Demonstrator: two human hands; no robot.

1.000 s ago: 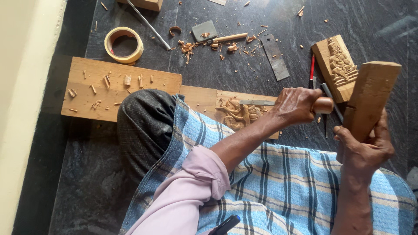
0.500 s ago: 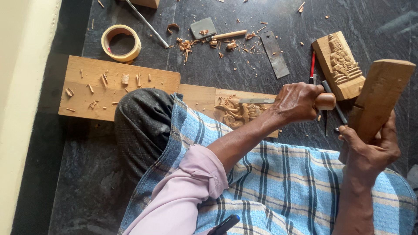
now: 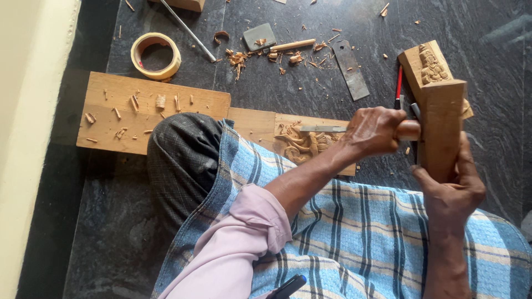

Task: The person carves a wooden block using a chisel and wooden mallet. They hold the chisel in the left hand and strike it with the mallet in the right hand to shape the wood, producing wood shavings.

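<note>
At centre frame, left hand (image 3: pixel 372 133) fingers grip the chisel (image 3: pixel 327 128) on a partly carved relief plank (image 3: pixel 302 145); right hand (image 3: pixel 451 191) fingers clasp the wooden mallet (image 3: pixel 440 124). Much carving seems left.

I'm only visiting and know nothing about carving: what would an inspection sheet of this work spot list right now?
Surface: dark stone floor, strewn with wood chips.
Job's things: chisel on the half-carved panel; wooden mallet against the chisel's handle.
Clutter: tape roll, grey block, flat metal blade, thin rod, red pencil, carved figure block, plank.
Grips: left hand closed on the chisel; right hand closed on the mallet.
Cables: nothing seen.
Surroundings: pale wall at the left; checked cloth over the lap.
</note>
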